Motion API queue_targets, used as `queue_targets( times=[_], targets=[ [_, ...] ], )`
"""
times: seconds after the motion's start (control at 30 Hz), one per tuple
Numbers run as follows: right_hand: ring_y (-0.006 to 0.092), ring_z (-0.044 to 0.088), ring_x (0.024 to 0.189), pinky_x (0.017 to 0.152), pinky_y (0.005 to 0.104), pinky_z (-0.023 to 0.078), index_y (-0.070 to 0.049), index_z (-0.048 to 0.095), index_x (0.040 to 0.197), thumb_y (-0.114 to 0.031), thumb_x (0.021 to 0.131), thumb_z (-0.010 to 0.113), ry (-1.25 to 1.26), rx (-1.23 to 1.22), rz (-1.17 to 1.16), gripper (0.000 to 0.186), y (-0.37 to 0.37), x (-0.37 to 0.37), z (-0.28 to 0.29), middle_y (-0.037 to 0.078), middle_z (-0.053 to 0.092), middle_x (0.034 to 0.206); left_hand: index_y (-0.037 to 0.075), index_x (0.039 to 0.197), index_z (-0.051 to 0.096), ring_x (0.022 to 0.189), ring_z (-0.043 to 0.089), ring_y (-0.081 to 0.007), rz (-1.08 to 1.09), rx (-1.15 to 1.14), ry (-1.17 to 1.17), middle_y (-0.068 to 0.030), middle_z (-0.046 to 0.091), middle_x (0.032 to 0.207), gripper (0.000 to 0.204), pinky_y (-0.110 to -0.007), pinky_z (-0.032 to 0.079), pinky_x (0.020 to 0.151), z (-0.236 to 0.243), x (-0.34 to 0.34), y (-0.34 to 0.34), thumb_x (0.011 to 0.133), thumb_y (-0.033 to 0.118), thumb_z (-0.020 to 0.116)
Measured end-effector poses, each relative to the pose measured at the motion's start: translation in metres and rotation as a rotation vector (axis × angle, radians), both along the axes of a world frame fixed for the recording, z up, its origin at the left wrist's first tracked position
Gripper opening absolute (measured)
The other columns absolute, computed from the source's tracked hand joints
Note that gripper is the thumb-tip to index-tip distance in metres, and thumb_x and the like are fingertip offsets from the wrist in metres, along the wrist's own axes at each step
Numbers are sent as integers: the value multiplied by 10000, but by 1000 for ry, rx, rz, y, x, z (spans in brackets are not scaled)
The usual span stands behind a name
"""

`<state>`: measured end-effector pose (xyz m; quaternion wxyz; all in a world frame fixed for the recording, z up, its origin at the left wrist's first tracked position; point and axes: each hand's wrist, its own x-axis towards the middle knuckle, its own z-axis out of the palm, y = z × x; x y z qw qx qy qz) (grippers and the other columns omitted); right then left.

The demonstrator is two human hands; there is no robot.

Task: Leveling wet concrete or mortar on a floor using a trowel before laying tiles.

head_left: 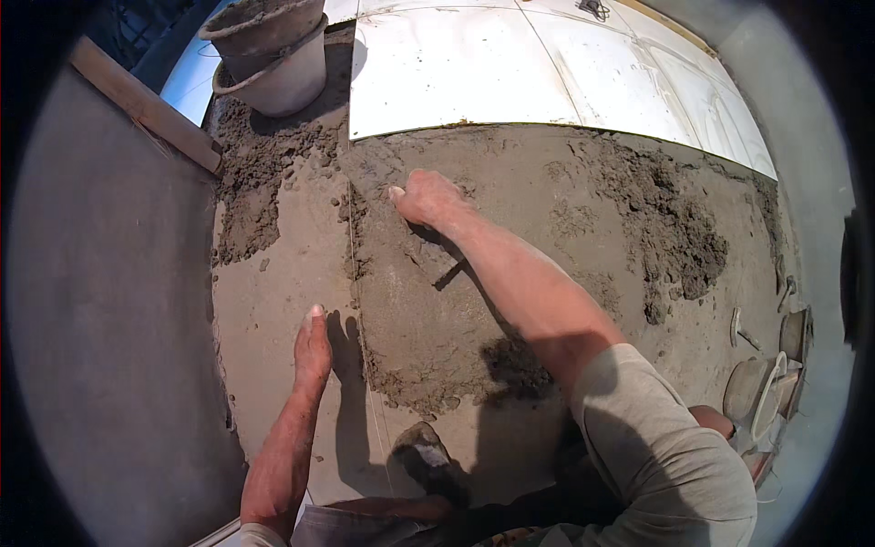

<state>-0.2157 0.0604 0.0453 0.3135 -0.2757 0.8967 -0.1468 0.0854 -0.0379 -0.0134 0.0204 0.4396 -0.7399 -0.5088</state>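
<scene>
My right hand (430, 198) is closed in a fist low over wet grey mortar (510, 201), near the edge of the white tiles (456, 73). It grips what looks like a mortar-smeared trowel (428, 258), mostly hidden under the hand and wrist and blending with the bed. My left hand (313, 351) hangs over the bare floor strip on the left, seen edge-on, fingers stretched out and holding nothing. A taut string line (354, 246) runs between the two hands along the mortar's left border.
Two stacked, mortar-caked buckets (283, 73) stand at the far left. Loose mortar heaps (674, 228) lie on the right. Another bucket (747, 387) and small tools sit by the right wall. A wooden plank (146, 105) lies along the left wall. My shoe (428, 456) is below.
</scene>
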Motion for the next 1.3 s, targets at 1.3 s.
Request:
queue_targets(
  times=[1.3],
  targets=[
    [322, 566, 1141, 951, 433, 468, 18, 595, 1150, -425, 938, 489, 90, 80, -318, 502, 170, -80, -10, 192, 606, 1193, -101, 1324, 431, 1301, 407, -300, -128, -85, -143, -241, 465, 1360, 674, -352, 282, 1092, 26, -45, 64, 997, 479, 324]
  ],
)
